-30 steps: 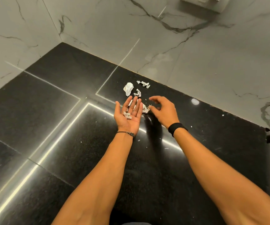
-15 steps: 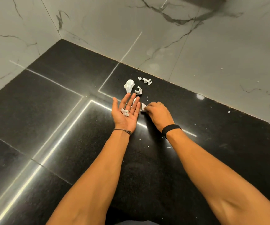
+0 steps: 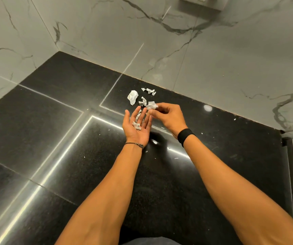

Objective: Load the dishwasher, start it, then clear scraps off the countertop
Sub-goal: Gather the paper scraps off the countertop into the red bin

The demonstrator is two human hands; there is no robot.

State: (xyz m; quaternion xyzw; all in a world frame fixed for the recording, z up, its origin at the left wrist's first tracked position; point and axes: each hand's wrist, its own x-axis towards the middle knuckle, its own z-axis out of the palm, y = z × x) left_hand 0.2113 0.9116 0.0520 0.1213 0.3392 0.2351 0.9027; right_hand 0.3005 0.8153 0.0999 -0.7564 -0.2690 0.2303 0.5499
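The left hand [image 3: 135,134] lay palm up just above the black, speckled counter [image 3: 57,106], its fingers [image 3: 136,114] straight and relaxed. In the palm it carried a few small scraps [image 3: 136,125] of white paper, crumpled tight and grey in their creases. The right hand [image 3: 170,117] hung just beside it, thumb and forefinger curled to pinch one more scrap [image 3: 151,105]. This was a wrinkled white piece with ragged edges, slightly blurred, held over the left fingertips and off the counter. More paper lay on the counter beyond both hands, near the foot of the grey marble wall [image 3: 106,41]. The largest piece was a wad [image 3: 133,97], smooth and bright white, folded into a rough pouch. A darker, printed-looking twist [image 3: 142,101] sat just right of it, close to the pinched scrap. Farther back, a short row of bits [image 3: 148,90] lay nearest the wall. Tiny white crumbs [image 3: 234,119] were scattered widely over the counter, some beside the forearms. A thin bracelet [image 3: 135,144] circled the left wrist and a black band [image 3: 186,136] the right. Bright strips of reflected light crossed the polished counter.
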